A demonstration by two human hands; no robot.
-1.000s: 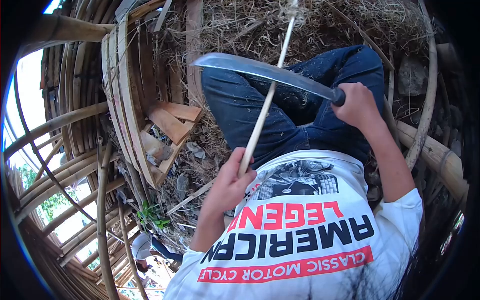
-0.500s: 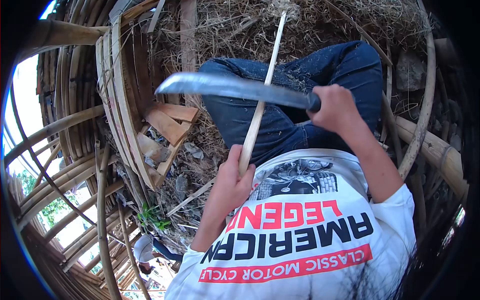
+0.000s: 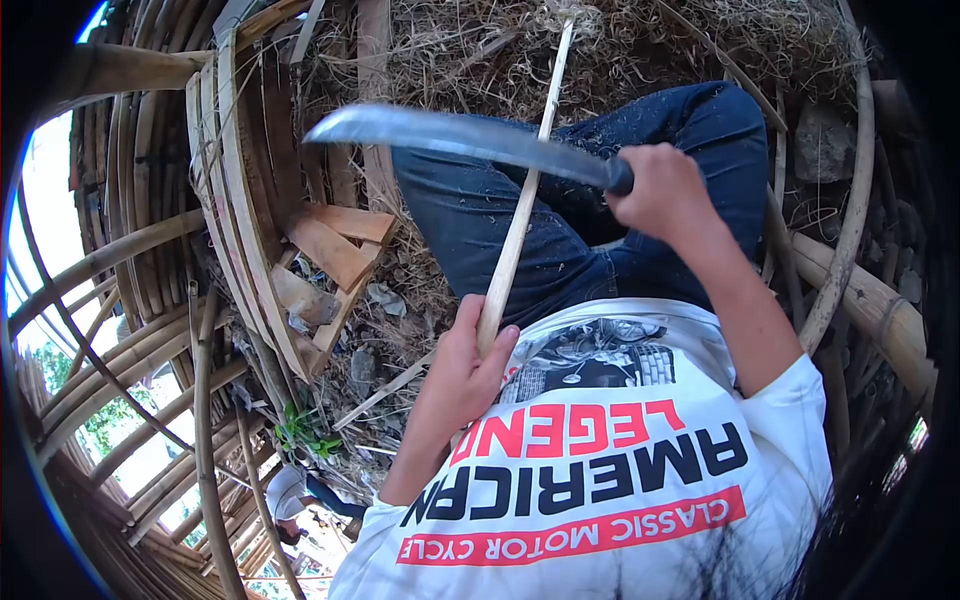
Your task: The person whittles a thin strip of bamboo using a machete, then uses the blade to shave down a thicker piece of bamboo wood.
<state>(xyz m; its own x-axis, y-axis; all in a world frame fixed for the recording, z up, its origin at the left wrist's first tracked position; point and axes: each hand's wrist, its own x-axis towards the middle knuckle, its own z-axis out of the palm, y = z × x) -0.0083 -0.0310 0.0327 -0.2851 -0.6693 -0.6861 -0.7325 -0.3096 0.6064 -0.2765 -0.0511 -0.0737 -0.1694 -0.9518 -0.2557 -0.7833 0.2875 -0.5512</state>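
Observation:
A long pale strip of wood or bamboo (image 3: 518, 232) runs from my lap out to a heap of fine shavings (image 3: 600, 50). My left hand (image 3: 468, 360) is closed around its near end, close to my shirt. My right hand (image 3: 662, 190) grips the dark handle of a machete (image 3: 430, 135). The blade points left, lying across the strip over my crossed legs in dark jeans (image 3: 500, 215). Its curved tip reaches past my left knee. Small shavings are scattered over the jeans.
Pale wooden slats (image 3: 245, 200) and cut wood pieces (image 3: 330, 250) stand at the left. Bamboo poles (image 3: 205, 430) form a frame behind them. Another person (image 3: 290, 500) is at lower left. A thick bamboo pole (image 3: 870, 310) and a stone block (image 3: 822, 145) lie at the right.
My right hand has shifted up and slightly left, carrying the machete farther along the strip, away from my body. My left hand keeps its hold, almost unmoved.

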